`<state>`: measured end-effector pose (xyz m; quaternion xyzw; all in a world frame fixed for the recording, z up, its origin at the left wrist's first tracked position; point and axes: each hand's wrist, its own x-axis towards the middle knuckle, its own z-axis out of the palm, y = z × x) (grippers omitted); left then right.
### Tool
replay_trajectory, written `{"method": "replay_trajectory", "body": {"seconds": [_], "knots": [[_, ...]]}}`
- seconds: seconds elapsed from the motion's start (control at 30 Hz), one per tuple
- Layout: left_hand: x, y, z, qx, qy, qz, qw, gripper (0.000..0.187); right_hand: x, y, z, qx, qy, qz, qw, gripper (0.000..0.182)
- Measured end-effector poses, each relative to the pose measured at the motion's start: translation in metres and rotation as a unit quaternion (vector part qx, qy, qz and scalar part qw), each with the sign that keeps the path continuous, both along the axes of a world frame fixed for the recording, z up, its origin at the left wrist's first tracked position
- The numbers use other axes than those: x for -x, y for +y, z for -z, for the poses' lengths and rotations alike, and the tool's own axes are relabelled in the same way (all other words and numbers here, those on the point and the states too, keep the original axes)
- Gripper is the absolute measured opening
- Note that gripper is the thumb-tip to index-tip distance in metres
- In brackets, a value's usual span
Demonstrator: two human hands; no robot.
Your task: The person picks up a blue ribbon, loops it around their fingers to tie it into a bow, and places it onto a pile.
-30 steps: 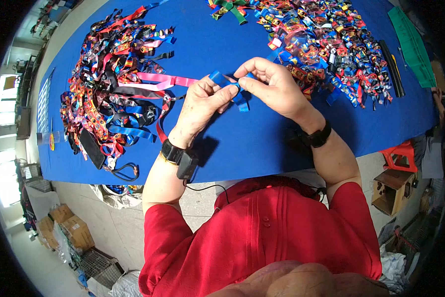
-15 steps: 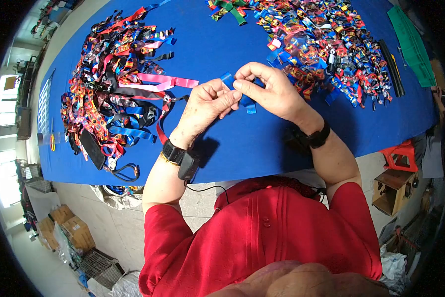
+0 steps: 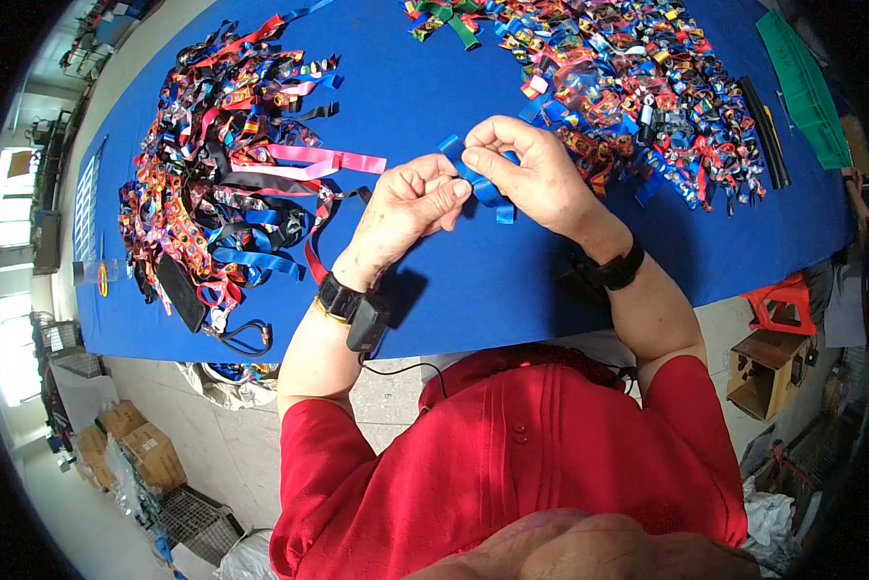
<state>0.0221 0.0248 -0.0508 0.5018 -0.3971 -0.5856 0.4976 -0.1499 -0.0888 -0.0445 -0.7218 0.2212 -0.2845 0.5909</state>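
A short blue ribbon (image 3: 493,196), looped or folded over itself, is held between my two hands above the blue-covered table. My left hand (image 3: 410,201) pinches it from the left between thumb and forefinger. From the other side, my right hand (image 3: 531,179) grips the ribbon's upper part, thumb against curled fingers. One end sticks up above the fingertips, and a loop hangs below them. Left of my hands lies a heap of loose printed and plain ribbons (image 3: 250,179), a pink ribbon (image 3: 328,162) reaching out towards my left wrist.
A large pile of folded ribbon pieces (image 3: 628,87) covers the table's far right, with green ribbons (image 3: 449,17) beside it. A black rod (image 3: 765,135) and a green tray (image 3: 804,92) lie at the right edge. A red stool (image 3: 780,304) and cardboard box (image 3: 768,372) stand below.
The blue ribbon has turned in my fingers, and more of its loop shows below and right of them. Both hands have barely shifted.
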Motion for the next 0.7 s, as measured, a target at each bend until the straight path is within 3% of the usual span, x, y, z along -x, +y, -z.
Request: {"method": "replay_trajectory", "body": {"seconds": [0.1,0.2,0.4,0.5,0.7], "knots": [[0.0,0.0,-0.004,0.008,0.056,0.01,0.998,0.016,0.001,0.0,-0.003,-0.004,0.017,-0.002,1.0,0.012],[-0.001,0.0,-0.002,0.017,0.015,-0.012,1.0,0.016,-0.003,0.003,0.0,-0.09,-0.023,-0.005,0.996,0.013],[-0.006,-0.004,0.005,0.061,0.029,-0.066,0.996,0.018,0.0,-0.004,0.013,-0.091,-0.004,-0.005,0.996,0.012],[0.001,-0.004,0.004,0.061,-0.034,-0.11,0.992,0.024,-0.001,0.001,0.009,-0.099,0.001,-0.018,0.995,0.011],[0.004,-0.004,0.005,0.05,0.006,-0.094,0.994,0.022,-0.001,0.003,0.01,-0.085,0.019,-0.015,0.996,0.012]]}}
